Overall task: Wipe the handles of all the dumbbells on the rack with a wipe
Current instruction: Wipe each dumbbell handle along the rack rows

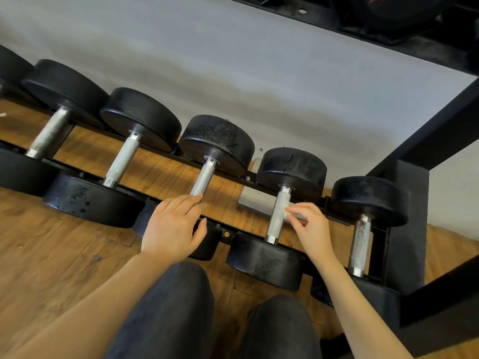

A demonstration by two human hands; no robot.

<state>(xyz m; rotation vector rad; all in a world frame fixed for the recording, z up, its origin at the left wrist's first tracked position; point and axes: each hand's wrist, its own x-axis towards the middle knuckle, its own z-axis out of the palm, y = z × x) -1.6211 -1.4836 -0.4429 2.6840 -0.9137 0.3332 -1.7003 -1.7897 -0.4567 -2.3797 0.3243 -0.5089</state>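
Note:
Several black dumbbells with knurled metal handles lie side by side on a low black rack [234, 174]. My right hand [309, 229] pinches a small white wipe [280, 206] against the handle [276, 224] of the second dumbbell from the right. My left hand [172, 228] rests flat on the near head of the middle dumbbell, its fingertips touching the lower end of that handle [204, 177]. The far-right dumbbell's handle [360, 244] is untouched, as are the two handles [123, 159] [49, 134] to the left.
A thick black rack post [409, 224] stands at the right, with an upper shelf rail [388, 27] overhead. Wooden floor [51, 255] lies under and before the rack, a grey wall behind. My knees [176, 307] in dark trousers are close below the hands.

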